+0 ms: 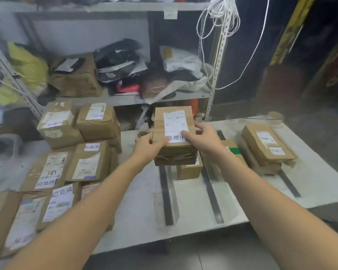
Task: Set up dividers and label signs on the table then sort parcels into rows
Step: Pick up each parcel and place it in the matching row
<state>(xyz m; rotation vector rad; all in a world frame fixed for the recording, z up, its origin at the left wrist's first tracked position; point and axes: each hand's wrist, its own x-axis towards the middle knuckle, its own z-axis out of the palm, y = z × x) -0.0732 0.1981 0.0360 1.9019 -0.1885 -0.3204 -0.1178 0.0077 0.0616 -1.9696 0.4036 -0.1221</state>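
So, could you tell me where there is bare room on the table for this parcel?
The near ends of the lanes between the dark dividers are bare, as is the table right of the stacked parcels. The table's left part is crowded with unsorted parcels.

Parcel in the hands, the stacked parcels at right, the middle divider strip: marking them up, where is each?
Parcel (pixel 174 131): head view, top face label.
Stacked parcels (pixel 266 146): head view, top face.
Middle divider strip (pixel 213 199): head view, mid-length.
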